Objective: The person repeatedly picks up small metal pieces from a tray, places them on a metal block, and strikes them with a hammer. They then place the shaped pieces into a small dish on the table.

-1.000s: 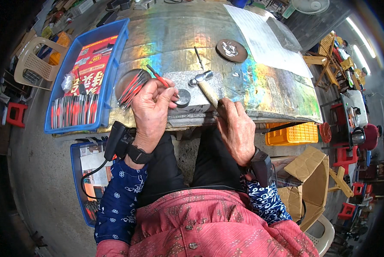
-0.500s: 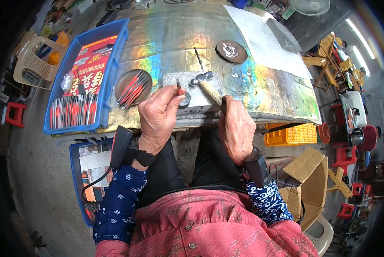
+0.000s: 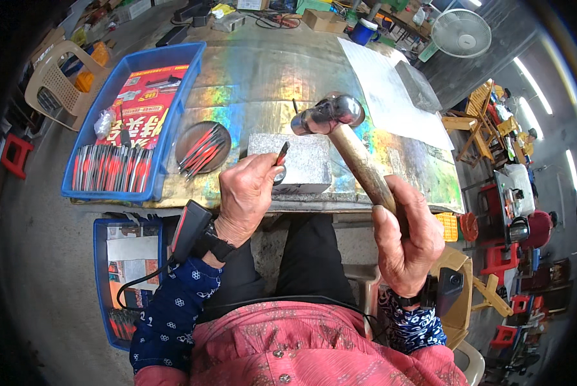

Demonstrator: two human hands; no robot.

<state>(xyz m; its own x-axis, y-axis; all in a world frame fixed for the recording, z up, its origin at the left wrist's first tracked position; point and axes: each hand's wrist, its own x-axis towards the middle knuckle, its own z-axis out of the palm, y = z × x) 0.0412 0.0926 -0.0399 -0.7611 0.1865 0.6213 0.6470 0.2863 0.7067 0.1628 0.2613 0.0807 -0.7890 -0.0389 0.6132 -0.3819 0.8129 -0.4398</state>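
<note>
My right hand (image 3: 407,238) grips the wooden handle of a hammer (image 3: 359,157), fingers wrapped round it. The steel head is raised over the table, to the right of a grey speckled stone block (image 3: 304,154), and hides most of the dark round plate behind it. My left hand (image 3: 250,196) is closed in a pinch on a slim black-and-red piece (image 3: 282,154), its dark tip pointing up. This piece is at the block's left edge, beside a small round metal piece (image 3: 279,175) partly hidden by my fingers.
Left of my left hand, a round dish (image 3: 221,145) holds several red-and-black slim pieces. A blue tray (image 3: 163,183) with a row of similar pieces stands farther left. White paper sheets (image 3: 391,96) lie at the right. A cardboard box (image 3: 459,260) stands below the table's right side.
My right hand has lifted the hammer off the stone block, up and to the right. My left hand still pinches the slim piece, tilted differently now. The view has shifted slightly.
</note>
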